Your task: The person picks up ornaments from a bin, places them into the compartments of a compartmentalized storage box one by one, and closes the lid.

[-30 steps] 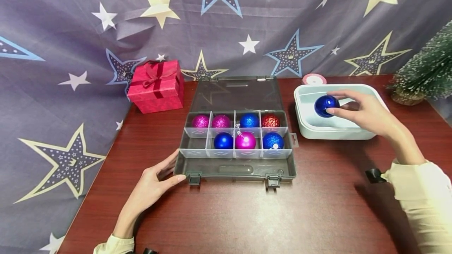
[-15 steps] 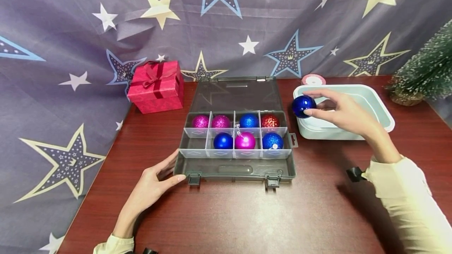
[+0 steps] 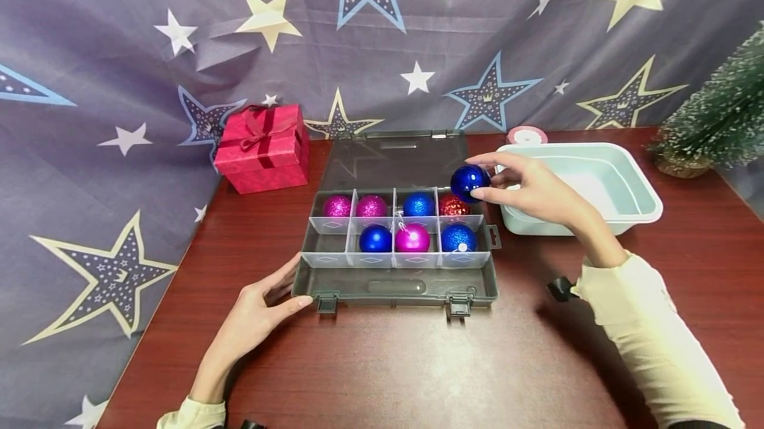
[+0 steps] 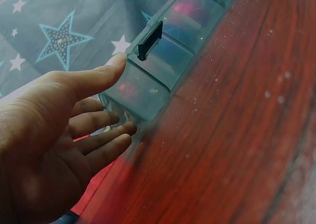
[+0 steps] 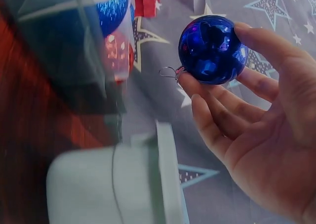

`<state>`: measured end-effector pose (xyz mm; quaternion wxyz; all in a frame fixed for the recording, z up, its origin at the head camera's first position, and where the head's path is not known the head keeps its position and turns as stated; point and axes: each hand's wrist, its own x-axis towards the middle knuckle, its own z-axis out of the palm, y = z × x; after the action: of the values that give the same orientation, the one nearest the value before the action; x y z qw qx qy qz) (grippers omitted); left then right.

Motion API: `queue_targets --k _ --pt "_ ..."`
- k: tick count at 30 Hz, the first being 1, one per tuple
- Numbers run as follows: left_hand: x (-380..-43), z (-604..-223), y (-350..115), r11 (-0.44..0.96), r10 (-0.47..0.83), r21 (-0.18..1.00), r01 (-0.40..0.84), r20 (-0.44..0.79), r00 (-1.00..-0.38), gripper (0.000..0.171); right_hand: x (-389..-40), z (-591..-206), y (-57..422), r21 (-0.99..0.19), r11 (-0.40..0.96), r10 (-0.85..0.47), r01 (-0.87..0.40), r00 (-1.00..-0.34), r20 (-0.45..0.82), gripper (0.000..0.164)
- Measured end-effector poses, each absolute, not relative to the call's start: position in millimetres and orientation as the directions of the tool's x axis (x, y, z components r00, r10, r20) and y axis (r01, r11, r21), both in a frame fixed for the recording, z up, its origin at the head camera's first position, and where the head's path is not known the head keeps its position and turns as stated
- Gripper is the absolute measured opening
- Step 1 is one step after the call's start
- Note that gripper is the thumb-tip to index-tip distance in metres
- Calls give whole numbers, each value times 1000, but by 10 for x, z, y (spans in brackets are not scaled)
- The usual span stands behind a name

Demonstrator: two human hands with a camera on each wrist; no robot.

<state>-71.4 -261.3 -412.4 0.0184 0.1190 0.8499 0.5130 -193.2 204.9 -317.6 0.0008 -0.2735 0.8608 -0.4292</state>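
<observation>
My right hand (image 3: 531,190) pinches a shiny dark blue Christmas bauble (image 3: 469,183) between thumb and fingers, above the back right corner of a grey see-through compartment box (image 3: 396,283). The bauble's wire loop (image 5: 167,72) shows in the right wrist view. Baubles of magenta, pink, blue and red sit in the box's clear compartments; the front-left one shows only its floor. The held bauble partly covers the red bauble (image 3: 453,205). My left hand (image 3: 253,309) rests at the box's front left corner, thumb on the front edge and relaxed fingers (image 4: 111,152) along the side.
A pale mint tub (image 3: 609,183) stands right of the box, with a pink-and-white ribbon spool (image 3: 527,135) behind it. The box's lid (image 3: 394,160) lies back. A red gift box (image 3: 262,147) is at left, a small frosted tree (image 3: 716,111) at far right.
My right hand has carried the dark blue bauble left, out of the mint tub and over to the compartment box. The left hand has stayed at the box's corner.
</observation>
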Motion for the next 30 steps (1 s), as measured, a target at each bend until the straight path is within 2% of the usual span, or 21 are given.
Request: queue_targets --k 10,17,24,30 --pt "-716 -4124 -2611 448 220 876 178 86 -972 71 -1989 -3185 1773 -772 433 -537 -465 -821 194 50" --pt "-716 -4122 -2612 445 222 877 182 89 -971 71 -2033 -3203 1573 -797 361 -573 -484 -790 219 52" --pt "-726 -4123 -2608 438 236 875 205 108 -966 71 -2043 -3184 1371 -792 351 -608 -499 -765 213 52" --pt "-725 -4126 -2603 441 231 875 199 103 -968 71 -2064 -3218 1161 -759 328 -673 -563 -703 230 50"
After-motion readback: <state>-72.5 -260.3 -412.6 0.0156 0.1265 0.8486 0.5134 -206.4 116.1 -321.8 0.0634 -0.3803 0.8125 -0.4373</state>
